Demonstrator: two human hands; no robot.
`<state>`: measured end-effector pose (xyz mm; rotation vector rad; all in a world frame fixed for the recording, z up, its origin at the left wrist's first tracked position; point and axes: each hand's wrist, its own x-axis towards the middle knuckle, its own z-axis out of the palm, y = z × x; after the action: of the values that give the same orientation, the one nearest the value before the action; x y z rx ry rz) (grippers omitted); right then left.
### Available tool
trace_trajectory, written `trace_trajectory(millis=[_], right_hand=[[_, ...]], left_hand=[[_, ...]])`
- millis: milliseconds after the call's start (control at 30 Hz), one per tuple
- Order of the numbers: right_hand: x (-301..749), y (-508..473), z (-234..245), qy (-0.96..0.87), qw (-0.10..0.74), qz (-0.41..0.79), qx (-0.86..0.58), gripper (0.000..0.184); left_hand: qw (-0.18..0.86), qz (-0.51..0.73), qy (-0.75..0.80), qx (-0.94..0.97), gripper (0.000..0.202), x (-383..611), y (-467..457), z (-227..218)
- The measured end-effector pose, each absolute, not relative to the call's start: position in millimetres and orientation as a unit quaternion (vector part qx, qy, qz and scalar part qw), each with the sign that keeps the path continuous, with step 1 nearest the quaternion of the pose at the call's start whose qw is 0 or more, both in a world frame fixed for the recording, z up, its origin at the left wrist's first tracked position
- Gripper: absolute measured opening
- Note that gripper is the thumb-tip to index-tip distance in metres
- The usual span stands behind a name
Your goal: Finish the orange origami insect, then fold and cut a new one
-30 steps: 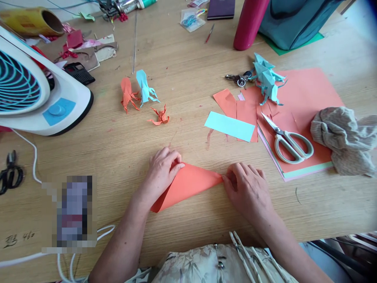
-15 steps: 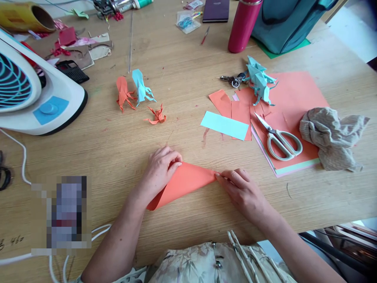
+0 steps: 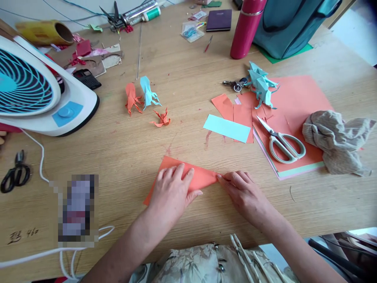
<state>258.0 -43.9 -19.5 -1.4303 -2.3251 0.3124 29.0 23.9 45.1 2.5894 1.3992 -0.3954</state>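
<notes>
One folded orange paper triangle (image 3: 203, 177) lies flat on the light wooden table (image 3: 118, 153), near the front edge and straight in front of the person. Two hands work on it. The left hand (image 3: 173, 192) lies palm down on the left half of the triangle, fingers stretched out and close together, pressing the paper flat and covering much of it; nothing is gripped. The right hand (image 3: 243, 192) rests palm down just right of the paper, with its fingertips (image 3: 222, 179) touching the triangle's right tip; whether they pinch the tip or only press on it cannot be told.

Farther back stand three small folded paper insects: two orange ones (image 3: 132, 98) (image 3: 161, 119) and one light blue one (image 3: 149, 92). A larger light blue folded paper figure (image 3: 260, 84) sits on a stack of orange paper sheets (image 3: 297, 98) to the right.

Three pairs of scissors show: one white-handled pair (image 3: 282, 141) on that stack, one black-handled pair (image 3: 14, 175) at the left edge, and one dark pair (image 3: 113, 13) at the far edge. One light blue paper strip (image 3: 226, 127) lies between the triangle and the stack. One crumpled beige cloth (image 3: 335, 141) lies at the right, and one white fan with a blue grille (image 3: 38, 90) stands at the left.
</notes>
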Motion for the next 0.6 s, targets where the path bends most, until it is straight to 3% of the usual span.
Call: trace_trajectory(millis=[333,600], right_hand=[[258,-44,-22,-0.834,0.205,0.089,-0.504,0.057],[257,-45,-25,-0.836,0.169,0.069,-0.517,0.061]], left_hand=[[0.02,-0.132,0.483,0.865,0.062,28,-4,21],[0.027,-0.132,0.485,0.864,0.069,28,-7,16]])
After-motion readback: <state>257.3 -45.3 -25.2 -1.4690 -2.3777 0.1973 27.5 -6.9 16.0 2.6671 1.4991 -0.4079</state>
